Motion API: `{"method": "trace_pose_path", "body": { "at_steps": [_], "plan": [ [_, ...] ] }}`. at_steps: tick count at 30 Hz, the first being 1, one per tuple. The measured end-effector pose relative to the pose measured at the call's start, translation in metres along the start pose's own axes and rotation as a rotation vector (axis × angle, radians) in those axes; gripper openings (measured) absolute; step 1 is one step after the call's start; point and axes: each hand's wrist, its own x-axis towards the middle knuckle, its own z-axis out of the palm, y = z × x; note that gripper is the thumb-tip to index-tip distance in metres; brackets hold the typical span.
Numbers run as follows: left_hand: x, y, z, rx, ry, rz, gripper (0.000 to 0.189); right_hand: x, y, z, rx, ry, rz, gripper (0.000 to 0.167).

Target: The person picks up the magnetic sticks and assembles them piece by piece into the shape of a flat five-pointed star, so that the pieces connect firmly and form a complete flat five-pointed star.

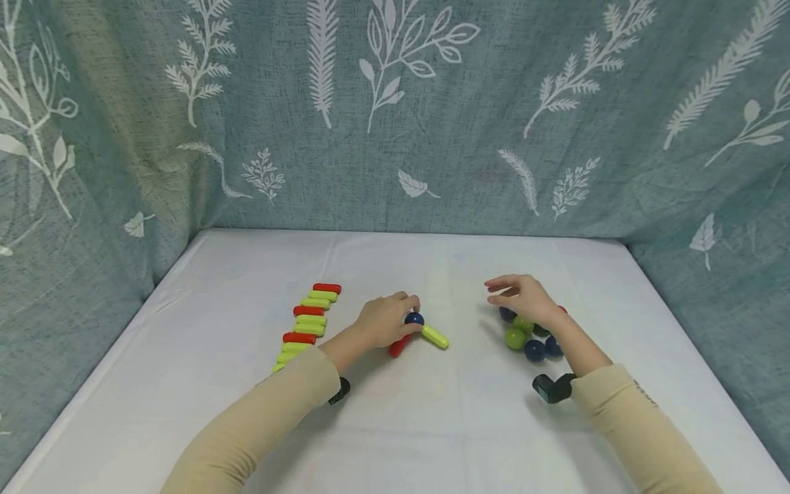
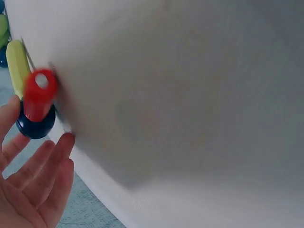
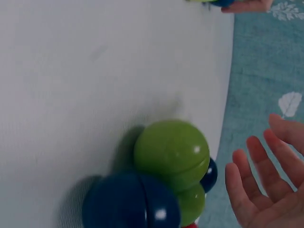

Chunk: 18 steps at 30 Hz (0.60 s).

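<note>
One blue ball (image 1: 414, 318) pinched where a red stick (image 1: 399, 346) and a yellow stick (image 1: 435, 337) meet

Nearest are two beige sleeves, left (image 1: 259, 418) and right (image 1: 642, 425), both with their cuffs back from the wrists, which leaves the hands bare. A black device (image 1: 553, 388) sits by the right cuff, probably the wrist camera; part of another (image 1: 340, 391) shows by the left.

Beyond them, the left hand (image 1: 382, 324) has thumb and fingers clamped on the blue ball, near the middle of the white table (image 1: 463, 425). Both sticks touch the ball and point away from the grip, seemingly so the fingers need only steady the middle. The pale spot on the red stick's free end may be a magnet; I cannot tell whether the ball rests on the cloth.

To the left, a row of sticks (image 1: 310, 329), red and yellow, lies side by side, its near end hidden behind the sleeve. Laid so, each looks easy to pick up singly.

On the right, green and blue balls lie bunched, such as a green ball (image 1: 515, 338), perhaps kept together to stop them rolling about. The right hand (image 1: 524, 300) hovers over the bunch, thumb and fingers apart, holding nothing.

Farthest, a leaf-patterned curtain (image 1: 463, 171) hangs behind the table, likely as a backdrop.
</note>
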Motion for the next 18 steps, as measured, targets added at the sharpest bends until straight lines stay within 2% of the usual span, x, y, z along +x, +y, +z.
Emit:
{"method": "trace_pose_path", "body": {
  "at_steps": [2, 5, 11, 15, 18],
  "plan": [
    [0.0, 0.0, 0.001, -0.036, 0.017, -0.012, 0.029, 0.0, 0.003, -0.003, -0.019, 0.032, 0.011, 0.038],
    [0.001, -0.001, 0.003, -0.14, 0.032, -0.038, 0.026, 0.0, 0.008, -0.006, -0.046, 0.056, 0.032, 0.037],
    [0.001, -0.004, 0.006, -0.332, 0.055, -0.146, 0.033, -0.002, 0.012, -0.01, -0.07, 0.039, 0.069, 0.038],
    [0.001, -0.004, 0.006, -0.396, 0.066, -0.202, 0.036, -0.001, 0.012, -0.009, -0.097, 0.001, 0.07, 0.038],
    [0.0, -0.005, 0.005, -0.421, 0.082, -0.217, 0.033, 0.001, 0.013, -0.007, -0.134, -0.016, 0.066, 0.039]
  ]
}}
